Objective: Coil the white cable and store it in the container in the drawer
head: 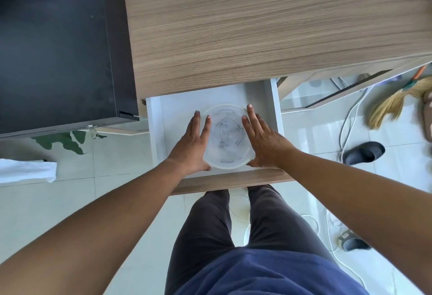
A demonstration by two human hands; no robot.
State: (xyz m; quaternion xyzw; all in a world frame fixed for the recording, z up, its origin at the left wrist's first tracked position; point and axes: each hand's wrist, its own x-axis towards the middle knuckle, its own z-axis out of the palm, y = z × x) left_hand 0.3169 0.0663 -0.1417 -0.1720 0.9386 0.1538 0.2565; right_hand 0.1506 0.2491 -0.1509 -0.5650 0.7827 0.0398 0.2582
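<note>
A round clear plastic container [228, 138] with its lid on sits in the open white drawer [154, 131] under the wooden desk. My left hand [192, 145] lies against its left side and my right hand [263, 140] against its right side, fingers stretched flat, thumbs at the near rim. Both hands clasp the container between them. White cable [238, 213] lies loose on the tiled floor between and beside my legs. What is inside the container is blurred by the lid.
The wooden desk top [257, 25] spans the upper view, a black cabinet [58, 49] to its left. On the floor at right lie more cords [350, 119], a broom [392, 100], a dark slipper [364, 153] and a sandal [350, 241]. A white cloth [25, 170] is at left.
</note>
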